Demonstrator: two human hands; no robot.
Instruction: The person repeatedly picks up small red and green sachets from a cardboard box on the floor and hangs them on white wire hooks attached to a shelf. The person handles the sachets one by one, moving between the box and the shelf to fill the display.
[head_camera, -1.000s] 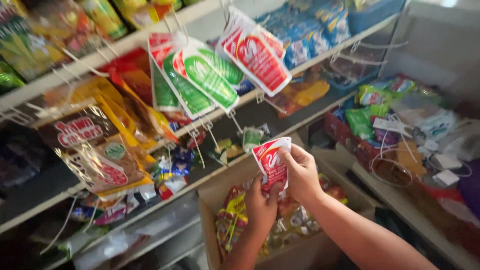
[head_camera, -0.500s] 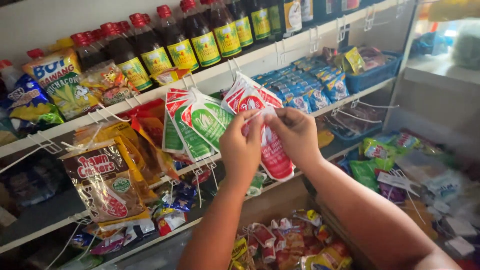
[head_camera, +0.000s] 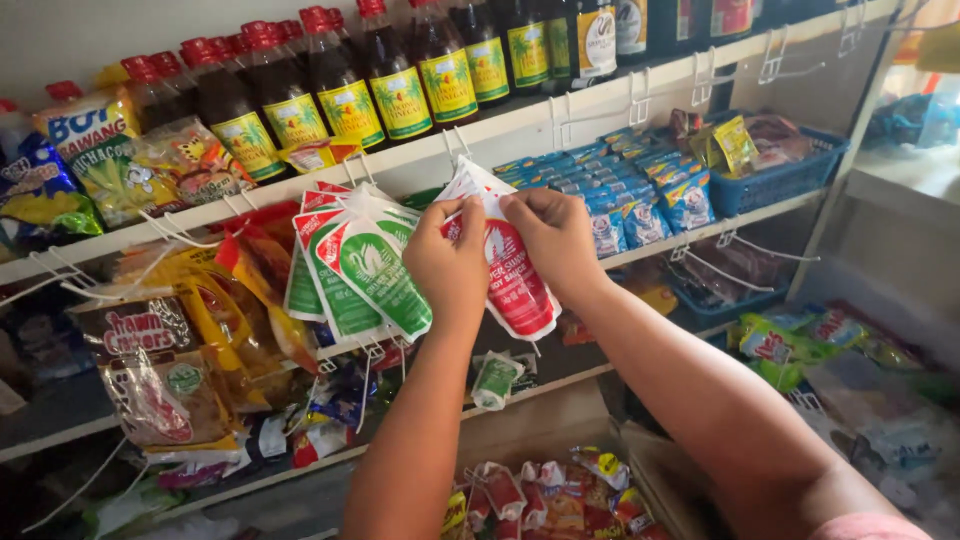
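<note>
both hands (head_camera: 505, 250) raised, fingers pinched together.

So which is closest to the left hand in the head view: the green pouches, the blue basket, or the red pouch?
1. Red pouch: held by the left hand.
2. Green pouches: hanging just left.
3. Blue basket: far right, on the shelf.

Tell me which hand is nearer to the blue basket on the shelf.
Right. The right hand pinches the red pouch on the side toward the blue basket; the left hand grips the pouch farther left.
</note>
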